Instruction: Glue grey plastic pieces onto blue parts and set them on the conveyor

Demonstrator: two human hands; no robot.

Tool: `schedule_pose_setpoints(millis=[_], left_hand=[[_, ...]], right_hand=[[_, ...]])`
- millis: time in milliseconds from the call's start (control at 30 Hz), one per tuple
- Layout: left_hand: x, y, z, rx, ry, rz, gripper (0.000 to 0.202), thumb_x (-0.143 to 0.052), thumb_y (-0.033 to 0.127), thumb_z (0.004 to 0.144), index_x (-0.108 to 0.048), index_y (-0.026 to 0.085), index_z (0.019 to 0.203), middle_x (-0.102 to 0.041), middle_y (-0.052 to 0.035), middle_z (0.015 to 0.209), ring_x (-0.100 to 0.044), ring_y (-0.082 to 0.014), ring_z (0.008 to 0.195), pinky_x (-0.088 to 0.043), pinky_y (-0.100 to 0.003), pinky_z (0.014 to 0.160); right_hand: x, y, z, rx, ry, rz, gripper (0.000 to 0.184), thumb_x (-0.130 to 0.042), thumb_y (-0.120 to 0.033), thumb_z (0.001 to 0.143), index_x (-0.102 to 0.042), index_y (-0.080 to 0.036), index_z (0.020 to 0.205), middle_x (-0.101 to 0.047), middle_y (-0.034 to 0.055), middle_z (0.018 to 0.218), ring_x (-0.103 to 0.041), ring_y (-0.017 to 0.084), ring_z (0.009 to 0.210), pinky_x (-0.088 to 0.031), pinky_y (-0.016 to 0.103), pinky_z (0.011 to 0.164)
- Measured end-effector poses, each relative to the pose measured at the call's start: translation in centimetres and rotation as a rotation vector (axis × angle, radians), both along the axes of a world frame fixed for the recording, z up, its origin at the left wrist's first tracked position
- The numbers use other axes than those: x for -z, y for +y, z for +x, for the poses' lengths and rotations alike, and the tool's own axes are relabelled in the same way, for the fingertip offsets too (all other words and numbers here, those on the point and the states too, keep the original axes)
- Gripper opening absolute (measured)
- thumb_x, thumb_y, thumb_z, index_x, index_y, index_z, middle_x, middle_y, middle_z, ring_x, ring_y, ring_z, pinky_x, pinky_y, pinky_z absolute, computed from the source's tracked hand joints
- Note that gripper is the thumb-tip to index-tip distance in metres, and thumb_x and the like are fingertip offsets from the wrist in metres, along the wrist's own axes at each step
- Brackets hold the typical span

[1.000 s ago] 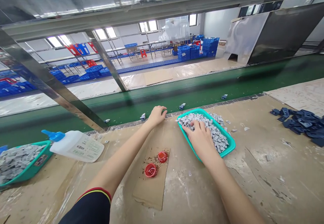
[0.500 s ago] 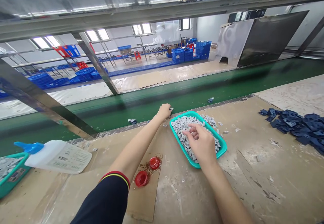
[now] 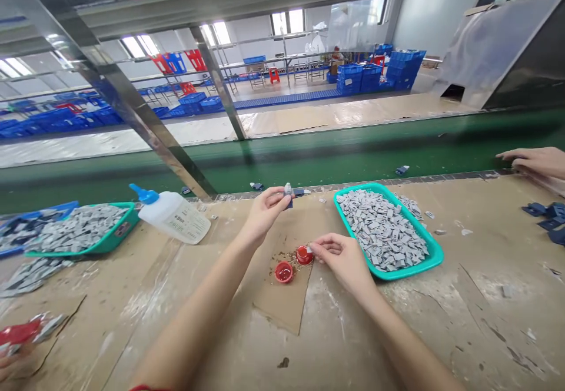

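My left hand pinches a small dark blue plastic part with a light grey tip, just in front of the green belt. Between the thumb and fingertips of my right hand is a small grey plastic piece, held at the rim of a red cap containing liquid. A second red cap lies beside it on a wet piece of cardboard. To the right, a green basket is heaped with similar grey pieces.
A white bottle with blue spout stands left, by another green basket. The green conveyor belt carries a few parts. A co-worker's hand reaches over it near dark blue parts; another person's hand shows lower left.
My left hand has come back from the belt with the dark blue part. My right hand has left the basket for the red cap, holding a grey piece. The view has turned left.
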State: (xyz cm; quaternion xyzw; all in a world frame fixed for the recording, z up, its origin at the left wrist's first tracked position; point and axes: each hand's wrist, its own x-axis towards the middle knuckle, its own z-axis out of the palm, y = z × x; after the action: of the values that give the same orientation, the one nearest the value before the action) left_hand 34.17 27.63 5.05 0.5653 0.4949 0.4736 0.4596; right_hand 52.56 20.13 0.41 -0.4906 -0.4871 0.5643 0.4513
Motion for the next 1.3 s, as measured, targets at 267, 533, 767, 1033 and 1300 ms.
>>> schedule_pose_setpoints(millis=[267, 533, 767, 1033, 1300], left_hand=[[1.4, -10.9, -3.1, -0.422, -0.308, -0.087, 0.041, -0.08, 0.029, 0.067, -0.067, 0.016, 0.104, -0.07, -0.0063, 0.097, -0.066, -0.0159, 0.092, -0.051, -0.023, 0.085], [2.4, -15.5, -1.7, -0.486, -0.383, -0.169, 0.041, -0.08, 0.026, 0.066, -0.067, 0.016, 0.104, -0.072, -0.0065, 0.099, -0.067, -0.0163, 0.094, -0.051, -0.022, 0.086], [2.7, -15.5, 1.1, -0.434, -0.393, -0.169, 0.034, -0.08, 0.023, 0.066, -0.068, 0.015, 0.097, -0.074, -0.0077, 0.094, -0.069, -0.0194, 0.09, -0.054, -0.026, 0.084], [2.9, -15.5, 2.4, -0.438, -0.393, -0.139, 0.031, -0.078, 0.021, 0.067, -0.067, 0.013, 0.094, -0.074, -0.0089, 0.093, -0.07, -0.022, 0.089, -0.056, -0.032, 0.085], [2.5, -15.7, 1.7, -0.457, -0.414, -0.145, 0.029, -0.079, 0.019, 0.067, -0.067, 0.014, 0.093, -0.075, -0.0072, 0.091, -0.071, -0.02, 0.086, -0.057, -0.027, 0.082]], right_hand=[[1.4, -0.1, -0.5, -0.033, -0.038, -0.074, 0.036, -0.073, -0.049, 0.069, -0.068, -0.014, 0.075, -0.068, 0.0069, 0.065, -0.06, 0.017, 0.059, -0.049, 0.027, 0.056], [1.7, -0.5, -0.8, -0.036, -0.092, -0.036, 0.038, -0.074, -0.051, 0.069, -0.065, -0.015, 0.073, -0.067, 0.0068, 0.065, -0.059, 0.017, 0.058, -0.047, 0.027, 0.055], [-0.3, -1.2, 0.2, -0.038, 0.0, -0.025, 0.037, -0.074, -0.05, 0.07, -0.065, -0.015, 0.076, -0.066, 0.0048, 0.068, -0.058, 0.015, 0.062, -0.048, 0.025, 0.059], [-0.2, -0.9, -0.1, -0.02, -0.026, -0.031, 0.034, -0.074, -0.047, 0.07, -0.065, -0.015, 0.075, -0.067, 0.0046, 0.068, -0.059, 0.015, 0.061, -0.046, 0.024, 0.057], [1.1, -0.4, -0.7, 0.016, -0.137, 0.038, 0.033, -0.072, -0.048, 0.072, -0.066, -0.016, 0.076, -0.072, 0.01, 0.078, -0.066, 0.023, 0.073, -0.051, 0.031, 0.067]])
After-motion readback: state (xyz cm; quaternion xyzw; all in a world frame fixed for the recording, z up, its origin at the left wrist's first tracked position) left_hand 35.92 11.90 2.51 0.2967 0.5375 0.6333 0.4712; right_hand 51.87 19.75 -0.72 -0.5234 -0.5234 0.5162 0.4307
